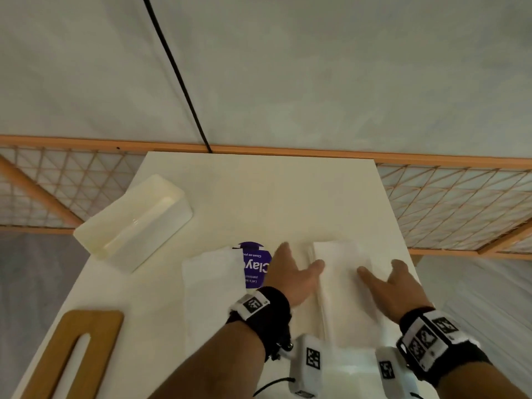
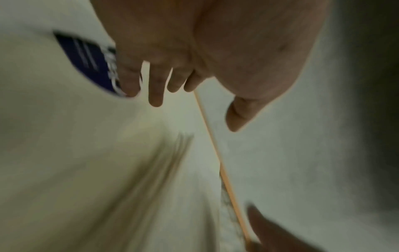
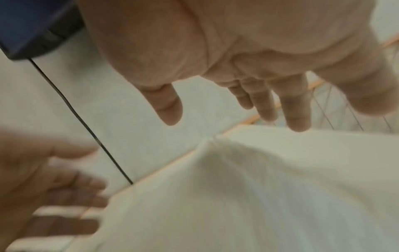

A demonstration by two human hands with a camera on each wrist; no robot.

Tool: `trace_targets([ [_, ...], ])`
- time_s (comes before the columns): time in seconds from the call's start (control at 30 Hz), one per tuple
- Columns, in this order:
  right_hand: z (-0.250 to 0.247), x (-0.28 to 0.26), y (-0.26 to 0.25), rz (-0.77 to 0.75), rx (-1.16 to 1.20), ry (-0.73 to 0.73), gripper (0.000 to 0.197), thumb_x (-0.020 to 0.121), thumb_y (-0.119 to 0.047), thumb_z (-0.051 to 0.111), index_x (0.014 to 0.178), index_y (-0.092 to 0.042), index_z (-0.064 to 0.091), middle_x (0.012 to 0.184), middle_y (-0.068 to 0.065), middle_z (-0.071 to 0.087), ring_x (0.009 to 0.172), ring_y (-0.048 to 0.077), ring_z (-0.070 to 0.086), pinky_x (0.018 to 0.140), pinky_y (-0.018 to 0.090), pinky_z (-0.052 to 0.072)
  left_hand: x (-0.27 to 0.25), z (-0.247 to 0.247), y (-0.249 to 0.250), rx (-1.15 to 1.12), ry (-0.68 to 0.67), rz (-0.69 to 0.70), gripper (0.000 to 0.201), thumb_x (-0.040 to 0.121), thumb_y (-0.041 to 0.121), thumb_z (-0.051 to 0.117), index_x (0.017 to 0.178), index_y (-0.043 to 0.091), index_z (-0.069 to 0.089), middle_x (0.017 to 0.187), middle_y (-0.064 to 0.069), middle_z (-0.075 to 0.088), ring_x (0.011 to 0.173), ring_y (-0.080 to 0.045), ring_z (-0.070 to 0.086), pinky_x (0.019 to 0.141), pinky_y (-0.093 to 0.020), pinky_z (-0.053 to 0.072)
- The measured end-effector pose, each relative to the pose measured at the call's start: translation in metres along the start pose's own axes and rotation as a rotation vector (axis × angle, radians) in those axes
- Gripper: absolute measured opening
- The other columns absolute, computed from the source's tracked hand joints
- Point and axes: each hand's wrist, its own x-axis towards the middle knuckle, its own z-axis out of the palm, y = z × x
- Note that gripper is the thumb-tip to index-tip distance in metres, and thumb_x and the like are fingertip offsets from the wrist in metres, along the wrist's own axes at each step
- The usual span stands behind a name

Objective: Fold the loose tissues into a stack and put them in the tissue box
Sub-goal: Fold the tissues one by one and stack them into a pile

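The stack of folded tissues [image 1: 342, 286] lies on the white desk [image 1: 288, 197] between both hands; the left hand [image 1: 293, 276] and right hand [image 1: 394, 292] flank it, each grip spread wide, fingers straight, holding nothing; whether they touch the paper I cannot tell. It looks feather-light, soft and ready to slump or slide apart; best pressed in from both long sides. The open tissue box [image 1: 135, 220] waits well apart, far left; more loose tissues [image 1: 213, 280] lie just left.
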Motion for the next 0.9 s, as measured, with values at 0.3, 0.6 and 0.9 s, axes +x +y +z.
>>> trace_targets([
  [0.3,0.076,-0.111,-0.07,-0.345,-0.049,-0.07,0.046,0.087,-0.033,0.077,0.125,-0.015,0.057,0.108,-0.001,0.065,0.089,0.019,0.061,0.079,0.025,0.042,-0.019,-0.126,-0.124,0.038,0.359,-0.592,0.109,0.072,0.059,0.082,0.146,-0.001,0.029,0.148,-0.021,0.041,0.128,-0.041,0.052,0.102,-0.045,0.049],
  [0.6,0.22,-0.053,-0.094,0.02,-0.096,-0.241,0.042,0.093,-0.038,0.064,0.124,-0.013,0.05,0.12,0.006,0.064,0.099,0.024,0.062,0.083,0.032,0.051,0.005,-0.118,-0.138,0.121,0.212,-0.429,0.047,0.083,0.038,0.072,0.118,0.007,0.064,0.12,-0.012,0.069,0.102,-0.032,0.067,0.086,-0.032,0.056],
  [0.9,0.208,-0.047,-0.098,0.012,0.031,-0.244,0.02,0.085,-0.034,0.074,0.08,-0.015,0.068,0.084,0.003,0.072,0.082,0.024,0.069,0.074,0.033,0.057,0.004,-0.114,-0.146,0.126,0.217,-0.391,0.073,0.079,0.033,0.084,0.133,0.009,0.042,0.13,-0.011,0.059,0.115,-0.031,0.062,0.081,-0.031,0.05],
])
